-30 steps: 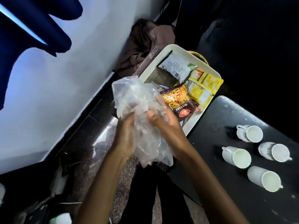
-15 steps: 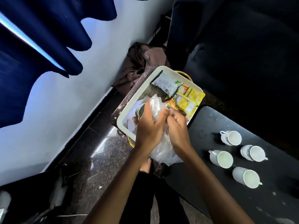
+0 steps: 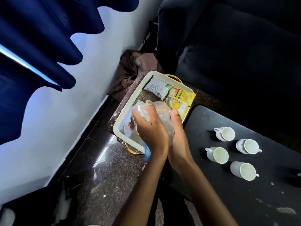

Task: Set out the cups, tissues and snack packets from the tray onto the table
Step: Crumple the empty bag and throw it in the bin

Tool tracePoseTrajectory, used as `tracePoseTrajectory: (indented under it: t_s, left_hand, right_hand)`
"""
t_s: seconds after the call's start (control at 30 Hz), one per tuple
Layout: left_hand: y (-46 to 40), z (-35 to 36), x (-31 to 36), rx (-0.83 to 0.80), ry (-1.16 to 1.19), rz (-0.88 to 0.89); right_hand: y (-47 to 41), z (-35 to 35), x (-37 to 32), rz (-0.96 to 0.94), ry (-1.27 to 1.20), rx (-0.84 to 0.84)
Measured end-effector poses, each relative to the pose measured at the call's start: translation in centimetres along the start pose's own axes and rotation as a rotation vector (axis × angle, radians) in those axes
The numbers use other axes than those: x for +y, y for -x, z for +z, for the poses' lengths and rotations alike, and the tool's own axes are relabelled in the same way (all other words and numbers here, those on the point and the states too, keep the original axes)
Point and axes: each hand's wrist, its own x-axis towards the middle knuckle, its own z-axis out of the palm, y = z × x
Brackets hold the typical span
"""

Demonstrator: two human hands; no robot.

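A crumpled clear plastic bag (image 3: 160, 115) is being squeezed between both hands right over the near half of the cream tray (image 3: 130, 101). The left hand (image 3: 150, 130) is curled around the bag from the left side, thumb on top with a green-painted nail, so the bag is gripped fairly tight. The right hand (image 3: 178, 137) is pressed against the other side with the fingers (image 3: 175, 115) pretty much straight, more like a flat push than a grab. What's inside the bag can't really be made out, just something pale and see-through.

Further back in the tray, a white and green snack packet (image 3: 158, 87) is laid against the far end, and a yellow packet (image 3: 182, 99) is lying just beside it toward the right rim. The tray is parked on a patterned brown stand next to the black worktop (image 3: 244, 193).

Four white cups (image 3: 225, 133) are already set on the worktop, grouped close together but not touching, all tipped on their sides with the openings facing up toward the camera.

A brown cloth (image 3: 130, 72) is bunched on the floor against the wall behind the tray, and a dark blue curtain (image 3: 32, 46) is hung at the upper left.
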Motion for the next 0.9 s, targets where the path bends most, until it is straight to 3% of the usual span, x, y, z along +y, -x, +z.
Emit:
tracePoseTrajectory:
  t_s: [0.1, 0.2, 0.3, 0.37, 0.5, 0.57, 0.73, 0.8, 0.9]
  left_hand:
    - [1.4, 0.8, 0.0, -0.112, 0.101, -0.147]
    - [3.1, 1.6, 0.2, -0.194, 0.042, -0.099]
    - [4.4, 2.5, -0.2, -0.239, -0.220, -0.057]
    - [5.4, 2.8, -0.5, -0.264, -0.168, -0.064]
    - [8.8, 2.9, -1.6, -0.403, -0.066, 0.285]
    - [11.3, 3.7, -2.2, -0.546, -0.139, 0.286]
    - [19.3, 5.9, -3.3, -0.773, -0.288, -0.028]
    - [23.4, 6.8, -4.1, -0.772, -0.254, -0.063]
    - [29.6, 8.2, -5.7, -0.648, -0.157, -0.034]
  right_hand:
    - [-1.2, -0.6, -1.9, -0.045, -0.073, 0.128]
    - [-1.4, -2.0, -2.3, -0.166, -0.041, 0.280]
    - [-1.1, -3.9, -2.7, -0.232, -0.023, 0.487]
    - [-0.7, -5.6, -2.9, -0.274, -0.008, 0.593]
    - [1.0, -9.4, -3.1, -0.357, 0.028, 0.713]
    - [2.1, -11.5, -3.5, -0.337, 0.004, 0.752]
    - [6.1, -18.7, -4.5, -0.321, -0.048, 0.741]
    - [8.1, -22.0, -4.9, -0.361, -0.031, 0.700]
    - [11.2, -27.2, -5.1, -0.390, 0.022, 0.637]
